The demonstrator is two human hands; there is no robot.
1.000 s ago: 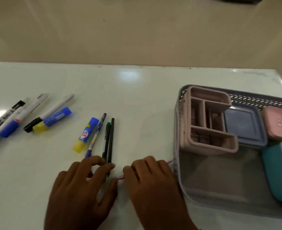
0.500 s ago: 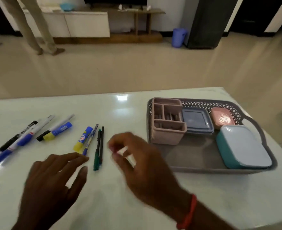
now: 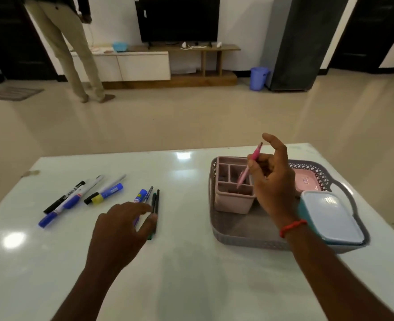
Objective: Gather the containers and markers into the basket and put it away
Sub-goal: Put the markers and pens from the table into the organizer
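A grey lattice basket [image 3: 237, 239] sits on the right of the white table [image 3: 191, 274]. Inside stand a pink divided organizer [image 3: 233, 200], a small pink box [image 3: 306, 181] and a teal container with a pale lid [image 3: 330, 216]. My right hand [image 3: 272, 179] pinches a pink pen [image 3: 249, 167], its tip down in the organizer. My left hand [image 3: 121, 225] hovers with spread fingers over the black and green pens [image 3: 156, 200] and a blue glue stick [image 3: 141, 195]. Further left lie several markers [image 3: 75, 198].
A person in beige trousers [image 3: 70, 54] stands by a low TV cabinet [image 3: 145, 63] across the tiled floor. A blue bin [image 3: 258, 78] and a dark fridge [image 3: 302, 42] stand at the back right. The table's far edge runs just behind the basket.
My right hand lifted the pink pen from the table and carried it right into the organizer. My left hand slid forward onto the pens. The head view rose.
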